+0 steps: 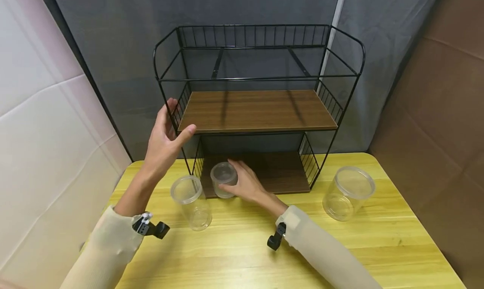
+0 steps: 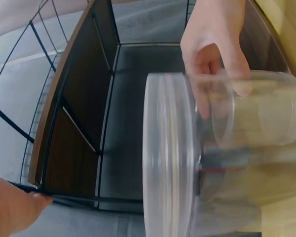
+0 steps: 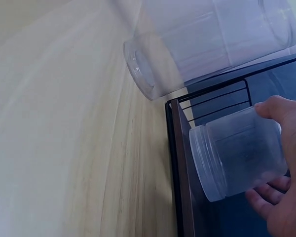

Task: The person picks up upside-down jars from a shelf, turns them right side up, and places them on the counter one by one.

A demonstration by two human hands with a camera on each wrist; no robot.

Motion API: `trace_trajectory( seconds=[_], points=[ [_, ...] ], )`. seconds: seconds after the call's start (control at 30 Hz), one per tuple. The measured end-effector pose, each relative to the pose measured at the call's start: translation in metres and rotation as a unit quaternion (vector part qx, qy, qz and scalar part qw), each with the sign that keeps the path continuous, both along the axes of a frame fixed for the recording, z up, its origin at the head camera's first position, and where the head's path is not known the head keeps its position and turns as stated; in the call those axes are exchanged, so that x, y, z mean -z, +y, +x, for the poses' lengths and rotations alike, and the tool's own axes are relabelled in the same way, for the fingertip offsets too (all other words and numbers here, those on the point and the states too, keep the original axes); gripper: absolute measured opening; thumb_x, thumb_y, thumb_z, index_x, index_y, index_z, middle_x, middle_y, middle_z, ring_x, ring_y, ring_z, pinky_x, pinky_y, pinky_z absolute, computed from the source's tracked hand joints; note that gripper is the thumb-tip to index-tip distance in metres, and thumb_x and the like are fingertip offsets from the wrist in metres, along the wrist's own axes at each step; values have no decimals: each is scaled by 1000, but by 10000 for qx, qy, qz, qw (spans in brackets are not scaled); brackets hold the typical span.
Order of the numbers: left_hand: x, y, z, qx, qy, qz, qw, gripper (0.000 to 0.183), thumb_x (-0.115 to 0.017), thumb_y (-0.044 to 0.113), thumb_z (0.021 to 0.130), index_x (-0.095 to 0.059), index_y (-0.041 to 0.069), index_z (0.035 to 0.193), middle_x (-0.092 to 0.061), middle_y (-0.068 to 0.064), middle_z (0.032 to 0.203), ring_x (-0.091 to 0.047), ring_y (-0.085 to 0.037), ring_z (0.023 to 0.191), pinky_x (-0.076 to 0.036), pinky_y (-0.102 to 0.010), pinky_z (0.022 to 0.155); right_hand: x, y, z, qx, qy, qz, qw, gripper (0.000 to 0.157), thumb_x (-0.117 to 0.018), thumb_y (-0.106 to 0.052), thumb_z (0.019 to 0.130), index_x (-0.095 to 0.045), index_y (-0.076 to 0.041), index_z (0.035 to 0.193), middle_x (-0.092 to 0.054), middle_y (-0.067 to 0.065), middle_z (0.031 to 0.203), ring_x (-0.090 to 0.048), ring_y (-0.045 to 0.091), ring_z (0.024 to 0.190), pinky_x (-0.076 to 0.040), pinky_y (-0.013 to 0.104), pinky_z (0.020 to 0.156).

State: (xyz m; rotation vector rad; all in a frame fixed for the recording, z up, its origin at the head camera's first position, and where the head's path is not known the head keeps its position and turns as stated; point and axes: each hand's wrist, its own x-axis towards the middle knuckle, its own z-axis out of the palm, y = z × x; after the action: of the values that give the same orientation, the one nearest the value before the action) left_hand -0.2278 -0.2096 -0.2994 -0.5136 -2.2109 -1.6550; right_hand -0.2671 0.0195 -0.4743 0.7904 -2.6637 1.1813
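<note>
My left hand [image 1: 162, 137] holds the left side of a two-tier black wire shelf rack [image 1: 257, 132], thumb across the front rail and fingers behind the post. A small clear jar [image 1: 224, 180] stands near the front left of the rack's lower wooden shelf [image 1: 280, 171]. My right hand [image 1: 247, 182] grips this jar from the right, thumb in front and fingers round the far side. In the right wrist view, the small jar [image 3: 237, 153] sits between thumb and fingers. A taller clear jar [image 1: 193, 203] stands on the table before the rack's left corner, below my left hand.
A wide clear jar [image 1: 348, 193] stands on the yellow wood-grain table [image 1: 242, 247], right of the rack. The upper wooden shelf [image 1: 257, 110] lies over the lower one. Grey curtain [image 1: 113, 70] hangs behind, with a white sheet on the left and brown covering on the right.
</note>
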Motion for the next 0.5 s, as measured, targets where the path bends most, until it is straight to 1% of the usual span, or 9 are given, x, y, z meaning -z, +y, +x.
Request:
trace_trajectory(
  seconds=[0.1, 0.2, 0.3, 0.4, 0.5],
  points=[
    [0, 2, 5, -125, 223, 169, 9995, 87, -68, 21, 104, -12, 13, 171, -15, -4, 177, -12, -15, 164, -15, -31, 131, -1, 3, 4, -50, 107, 0, 9999, 89, -89, -37, 85, -48, -2, 156, -62, 16, 137, -66, 31, 117, -58, 46, 98],
    [1, 4, 10, -439, 389, 233, 9980, 86, -68, 21, 104, -13, 13, 171, -16, -4, 177, -14, -14, 163, -17, -27, 130, -4, 8, 9, -38, 133, 33, 9999, 90, -89, -38, 84, -49, -3, 156, -62, 15, 137, -66, 30, 118, -58, 46, 98],
    [2, 7, 13, -741, 641, 292, 9948, 85, -68, 20, 104, -16, 13, 170, -19, -1, 176, -17, -13, 162, -17, -27, 130, -7, 15, 14, -6, 160, 6, 9999, 88, -88, -40, 85, -50, -5, 156, -62, 14, 136, -66, 30, 117, -58, 47, 98],
    [4, 13, 17, -956, 1121, 377, 9884, 83, -70, 14, 101, -21, 11, 169, -26, 1, 174, -21, -12, 161, -18, -29, 130, -10, 24, 20, 30, 166, -73, 9998, 87, -88, -40, 85, -51, -6, 156, -63, 13, 135, -67, 28, 115, -58, 46, 97],
    [6, 19, 23, -1040, 1679, 413, 9794, 81, -71, 7, 98, -27, 6, 166, -31, -3, 171, -25, -15, 160, -19, -35, 131, -14, 33, 26, 53, 142, -123, 9998, 87, -88, -41, 85, -51, -7, 156, -63, 11, 133, -67, 28, 113, -58, 47, 95]
  ],
)
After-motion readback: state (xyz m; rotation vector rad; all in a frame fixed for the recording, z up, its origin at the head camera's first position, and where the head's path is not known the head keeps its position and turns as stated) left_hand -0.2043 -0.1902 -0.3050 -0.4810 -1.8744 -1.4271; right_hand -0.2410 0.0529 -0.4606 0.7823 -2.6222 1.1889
